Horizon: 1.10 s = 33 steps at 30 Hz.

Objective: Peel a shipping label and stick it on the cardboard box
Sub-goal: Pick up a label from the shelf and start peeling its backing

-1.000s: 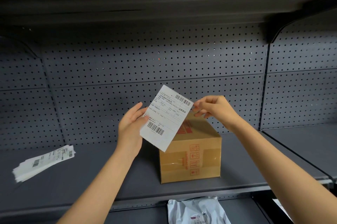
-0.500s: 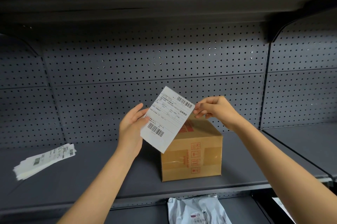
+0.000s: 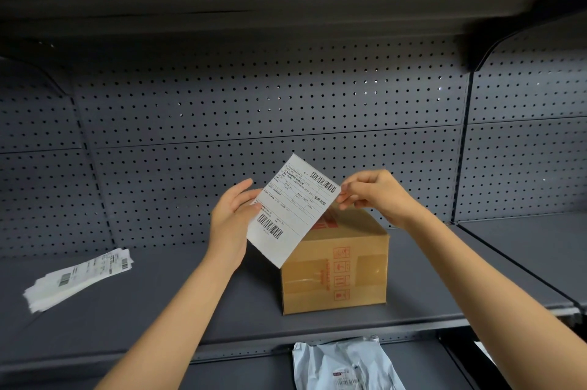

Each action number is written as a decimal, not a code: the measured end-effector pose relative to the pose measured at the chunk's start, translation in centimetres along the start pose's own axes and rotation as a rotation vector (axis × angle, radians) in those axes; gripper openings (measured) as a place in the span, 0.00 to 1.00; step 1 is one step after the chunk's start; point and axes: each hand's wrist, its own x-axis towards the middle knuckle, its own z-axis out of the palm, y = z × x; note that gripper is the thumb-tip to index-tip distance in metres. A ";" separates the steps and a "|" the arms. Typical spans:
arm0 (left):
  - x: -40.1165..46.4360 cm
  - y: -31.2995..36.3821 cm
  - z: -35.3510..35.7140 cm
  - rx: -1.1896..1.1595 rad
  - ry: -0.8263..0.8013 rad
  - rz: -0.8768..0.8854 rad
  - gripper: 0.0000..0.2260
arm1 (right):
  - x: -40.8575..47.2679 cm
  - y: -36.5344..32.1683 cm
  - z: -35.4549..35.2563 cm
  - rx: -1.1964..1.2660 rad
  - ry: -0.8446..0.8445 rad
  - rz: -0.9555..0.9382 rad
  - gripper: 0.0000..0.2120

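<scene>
A white shipping label (image 3: 290,210) with two barcodes is held tilted in the air, above and in front of the cardboard box (image 3: 336,275). My left hand (image 3: 232,218) grips its left edge, thumb on the printed face. My right hand (image 3: 371,194) pinches its upper right corner between thumb and fingertips. The brown box stands on the grey shelf with red handling symbols on its front face and clear tape across it. The label hides the box's upper left corner.
A stack of white label sheets (image 3: 79,276) lies on the grey shelf (image 3: 158,310) at the left. A pegboard back wall (image 3: 254,110) rises behind. A white poly mailer bag (image 3: 346,364) lies on the lower shelf. Another shelf overhangs above.
Both hands and the label have stayed nearly in place. My right fingers have closed more tightly on the label's upper right corner.
</scene>
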 end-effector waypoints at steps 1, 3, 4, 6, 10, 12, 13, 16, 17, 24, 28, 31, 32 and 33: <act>0.2 0.0 0.1 0.054 -0.003 0.021 0.17 | 0.0 0.1 0.1 0.024 0.005 0.006 0.10; 0.7 0.0 0.5 0.204 -0.002 0.086 0.15 | -0.1 0.5 0.5 0.103 0.030 0.020 0.10; 0.9 -0.1 0.8 0.321 -0.001 0.123 0.14 | -0.1 0.7 0.7 0.162 0.046 0.032 0.10; 1.2 -0.3 1.5 0.610 -0.005 0.203 0.13 | -0.1 1.1 1.2 0.288 0.078 0.068 0.10; 0.4 -0.5 3.5 0.850 -0.096 0.375 0.09 | 0.0 1.8 2.0 0.455 0.143 0.122 0.08; -0.3 -0.2 4.4 0.888 -0.160 0.409 0.10 | 0.0 1.7 2.1 0.509 0.156 0.119 0.08; -0.6 -0.1 4.8 0.912 -0.192 0.421 0.11 | 0.0 1.7 2.2 0.525 0.154 0.115 0.08; -1.4 0.5 5.6 0.906 -0.312 0.400 0.14 | -0.1 1.4 2.4 0.538 0.125 0.091 0.09; -1.6 0.8 5.7 0.864 -0.352 0.370 0.15 | -0.2 1.4 2.5 0.542 0.106 0.079 0.09; -2.1 1.4 6.2 0.639 -0.407 0.255 0.17 | -0.7 0.8 3.3 0.503 -0.007 -0.036 0.10; -1.9 1.4 5.8 0.579 -0.372 0.256 0.14 | -1.0 0.4 3.5 0.445 -0.031 -0.092 0.10; -1.9 1.7 5.6 0.516 -0.358 0.267 0.11 | -1.2 0.1 3.5 0.418 -0.041 -0.120 0.10; -2.0 1.9 5.6 0.499 -0.361 0.265 0.11 | -1.2 0.0 3.6 0.413 -0.040 -0.126 0.10; -2.1 2.1 5.6 0.483 -0.363 0.260 0.10 | -1.3 -0.1 3.6 0.409 -0.038 -0.131 0.10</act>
